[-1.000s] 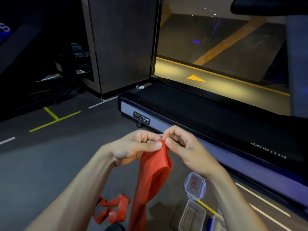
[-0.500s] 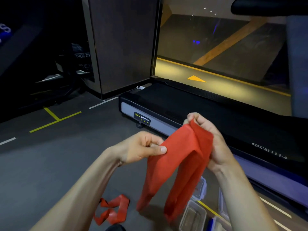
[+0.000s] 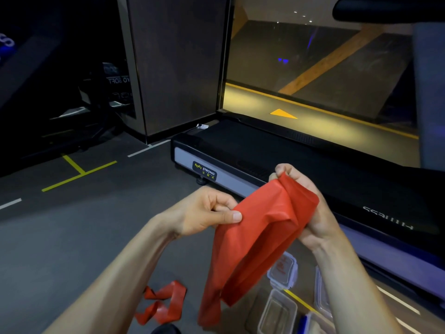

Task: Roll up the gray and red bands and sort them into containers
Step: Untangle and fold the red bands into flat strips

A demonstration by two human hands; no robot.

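Observation:
A wide red band [image 3: 255,239] hangs doubled over between my hands above the floor. My left hand [image 3: 204,213] pinches its left edge between thumb and fingers. My right hand [image 3: 305,206] grips the folded top of the band, fingers curled round it, a little higher and to the right. A second, narrower red band [image 3: 163,302] lies twisted on the floor below my left forearm. Clear plastic containers [image 3: 277,312] and a lid [image 3: 284,268] sit on the floor at the lower right. No gray band is in view.
A black treadmill [image 3: 265,153] runs across the floor just beyond my hands. A dark pillar [image 3: 173,68] stands behind it. Yellow and white lines [image 3: 79,174] mark the gray floor on the left. A blue-edged object [image 3: 303,321] lies beside the containers.
My hands were together at the band's top. My right hand has since moved up and to the right with the band, folding it double; the left hand keeps its pinch.

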